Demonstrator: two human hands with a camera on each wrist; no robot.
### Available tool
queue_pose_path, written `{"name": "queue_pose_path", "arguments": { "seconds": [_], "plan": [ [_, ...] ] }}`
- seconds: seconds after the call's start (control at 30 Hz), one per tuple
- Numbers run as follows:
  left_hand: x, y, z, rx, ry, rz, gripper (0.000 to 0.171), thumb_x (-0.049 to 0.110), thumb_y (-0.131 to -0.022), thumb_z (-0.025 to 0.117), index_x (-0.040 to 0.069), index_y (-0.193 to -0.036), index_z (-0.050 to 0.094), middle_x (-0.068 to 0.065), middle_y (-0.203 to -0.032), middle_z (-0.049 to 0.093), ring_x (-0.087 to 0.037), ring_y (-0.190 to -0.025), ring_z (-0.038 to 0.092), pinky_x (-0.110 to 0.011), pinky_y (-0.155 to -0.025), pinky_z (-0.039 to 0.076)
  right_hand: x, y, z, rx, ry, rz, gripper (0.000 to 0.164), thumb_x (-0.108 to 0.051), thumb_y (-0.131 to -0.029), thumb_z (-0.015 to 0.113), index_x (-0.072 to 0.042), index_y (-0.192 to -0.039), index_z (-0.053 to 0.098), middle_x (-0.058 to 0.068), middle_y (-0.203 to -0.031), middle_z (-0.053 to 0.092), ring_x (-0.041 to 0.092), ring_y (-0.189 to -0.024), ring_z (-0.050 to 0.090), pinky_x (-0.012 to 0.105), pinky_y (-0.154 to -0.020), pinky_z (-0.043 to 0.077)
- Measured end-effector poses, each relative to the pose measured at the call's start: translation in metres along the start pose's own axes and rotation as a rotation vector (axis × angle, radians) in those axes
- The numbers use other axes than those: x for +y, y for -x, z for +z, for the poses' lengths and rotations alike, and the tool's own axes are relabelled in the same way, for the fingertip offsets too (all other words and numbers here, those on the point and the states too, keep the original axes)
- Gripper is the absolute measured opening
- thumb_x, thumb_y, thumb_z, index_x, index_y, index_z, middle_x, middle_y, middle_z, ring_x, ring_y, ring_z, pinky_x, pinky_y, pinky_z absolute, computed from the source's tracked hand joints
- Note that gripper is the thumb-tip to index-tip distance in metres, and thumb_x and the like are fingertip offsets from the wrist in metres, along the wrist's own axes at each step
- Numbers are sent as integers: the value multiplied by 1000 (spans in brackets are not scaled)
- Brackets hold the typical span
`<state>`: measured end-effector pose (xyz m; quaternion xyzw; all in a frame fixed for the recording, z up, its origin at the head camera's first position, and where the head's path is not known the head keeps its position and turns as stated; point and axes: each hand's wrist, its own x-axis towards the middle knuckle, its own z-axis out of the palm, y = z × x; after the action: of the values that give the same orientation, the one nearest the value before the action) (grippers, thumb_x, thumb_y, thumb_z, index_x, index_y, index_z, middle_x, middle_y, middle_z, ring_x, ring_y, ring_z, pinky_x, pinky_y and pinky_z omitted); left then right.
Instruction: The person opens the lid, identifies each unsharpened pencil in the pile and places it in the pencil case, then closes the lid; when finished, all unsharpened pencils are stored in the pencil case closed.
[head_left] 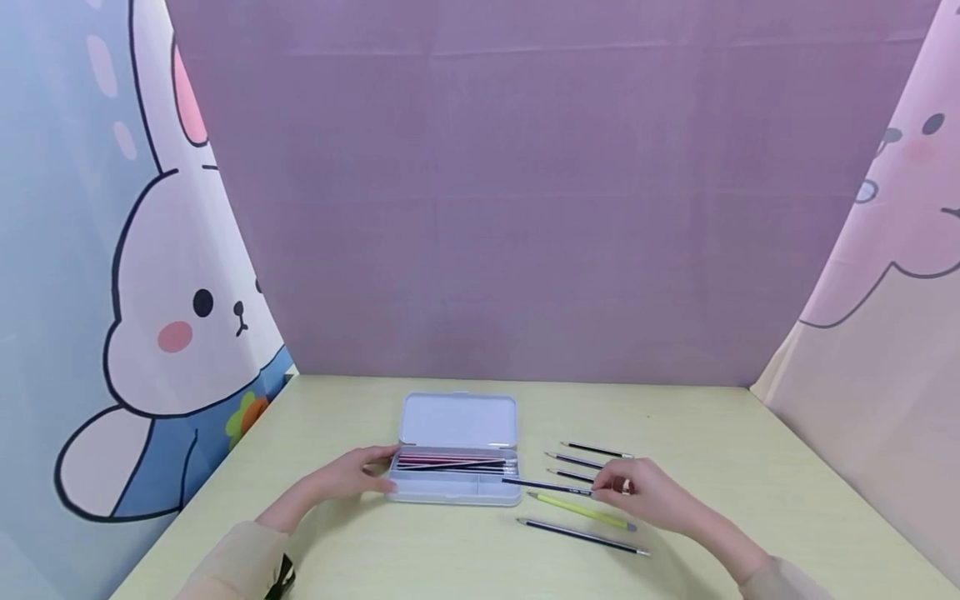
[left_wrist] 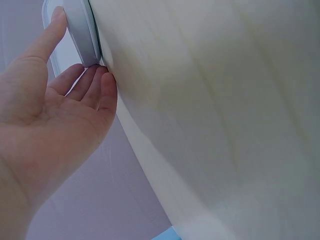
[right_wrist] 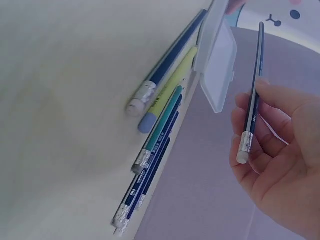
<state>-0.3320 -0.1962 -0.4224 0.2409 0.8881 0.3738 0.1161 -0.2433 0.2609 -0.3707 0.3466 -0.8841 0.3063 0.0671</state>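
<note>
A translucent white pencil case (head_left: pixel 435 492) lies open on the table, its lid (head_left: pixel 459 419) folded back. Several dark and reddish pencils (head_left: pixel 450 460) fill its rear compartment. My left hand (head_left: pixel 348 477) holds the case's left end, thumb at the front corner and fingers by the side wall (left_wrist: pixel 82 40). Between thumb and fingers, my right hand (head_left: pixel 648 493) pinches a dark pencil (right_wrist: pixel 254 95) near its eraser end. That pencil's point reaches over the case's right front corner. In the right wrist view, its white eraser (right_wrist: pixel 242 157) faces the camera.
On the table (head_left: pixel 390 558) right of the case lie a yellow pencil (head_left: pixel 581 511), a dark pencil (head_left: pixel 583 537) nearer the front, and several more behind, including a turquoise one (right_wrist: pixel 165 120). A purple cloth (head_left: pixel 510 208) hangs at the back, with cartoon-printed curtains (head_left: pixel 180 250) at the sides.
</note>
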Motion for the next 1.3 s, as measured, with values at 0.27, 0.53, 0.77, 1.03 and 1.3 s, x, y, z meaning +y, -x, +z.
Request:
{"name": "queue_pose_path", "arguments": {
  "seconds": [0.27,0.53,0.77,1.03,1.3],
  "plan": [
    [-1,0,-1,-8,13,29,76,30,-83,71,-6,-140,36,-28,-140,42,-43,-125,43,-56,-100,40,-2,-15,1,35,19,-4,3,-16,-87,66,-19,-88,67,-10,-78,61,-3,-67,50,18,-51,44],
    [0,0,0,-8,18,11,76,30,-82,72,-4,-140,37,-27,-140,42,-42,-125,44,-55,-99,40,3,-32,5,47,14,37,5,-22,-88,66,-17,-86,67,-11,-77,58,-1,-66,51,20,-53,46],
    [1,0,0,8,11,-6,77,33,-82,72,-3,-140,38,-25,-141,42,-42,-127,41,-57,-102,36,6,-48,9,63,42,25,5,-21,-87,66,-17,-85,68,-11,-77,59,-2,-66,50,18,-54,45],
    [2,-2,0,11,0,4,78,34,-81,72,-3,-140,39,-25,-141,42,-42,-127,42,-57,-102,36,4,-67,15,73,47,49,5,-21,-87,67,-17,-86,69,-10,-77,60,0,-67,50,18,-56,46],
    [1,-2,0,15,7,-5,78,34,-81,73,-3,-140,39,-25,-141,43,-42,-126,43,-58,-103,36,1,-89,22,57,41,47,6,-19,-88,66,-14,-86,69,-6,-78,62,2,-67,52,18,-55,47]
  ]
}}
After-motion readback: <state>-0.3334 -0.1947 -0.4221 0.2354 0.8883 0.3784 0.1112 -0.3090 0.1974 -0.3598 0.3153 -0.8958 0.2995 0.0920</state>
